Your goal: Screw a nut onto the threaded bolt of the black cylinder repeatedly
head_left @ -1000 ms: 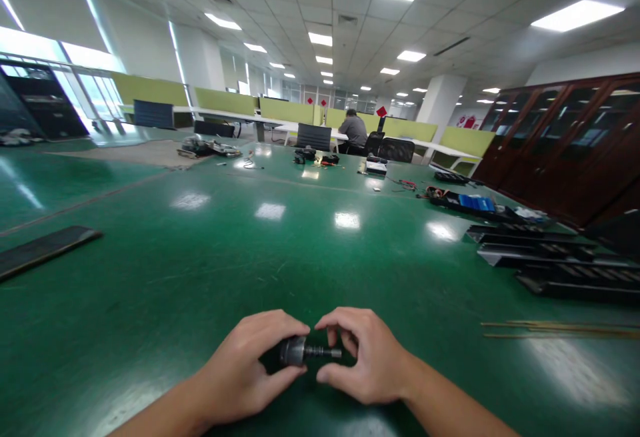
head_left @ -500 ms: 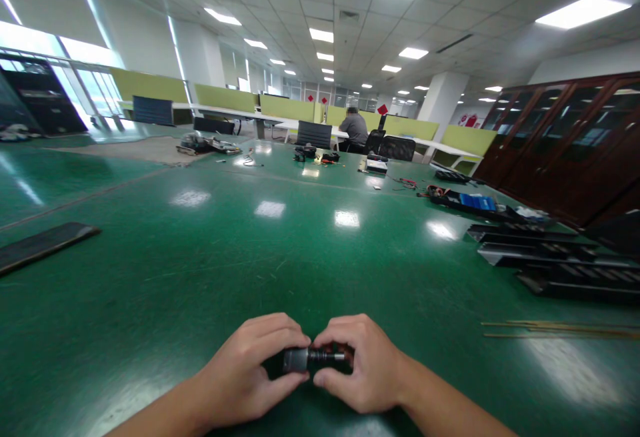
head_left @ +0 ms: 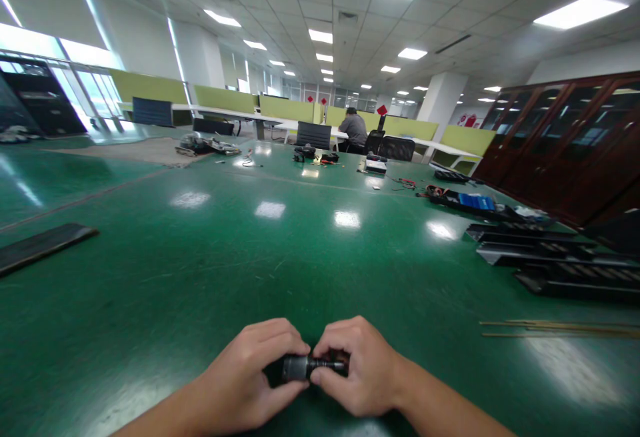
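Low in the middle of the head view is a small dark cylindrical part [head_left: 296, 368] with a wide body and a narrower ribbed shaft pointing right. My left hand [head_left: 257, 370] is closed round the wide body, fingers along its far side and thumb on the near side. Thumb and forefinger of my right hand [head_left: 363, 367] pinch the thin shaft close to the body. The part lies level, just above or on the green surface; which of the two I cannot tell. Its exact kind is too blurred to name.
On the glossy green surface [head_left: 240, 257] lie a dark flat bar [head_left: 45, 247] at left, several black channels [head_left: 575, 277] and thin brass-coloured rods [head_left: 555, 328] at right. Farther off are a black tray with blue pieces [head_left: 477, 201], loose parts and a seated person [head_left: 354, 129].
My right thumb has moved up and in onto the shaft, closing the pinch near the wide body. The left hand keeps its hold, and the surroundings look the same.
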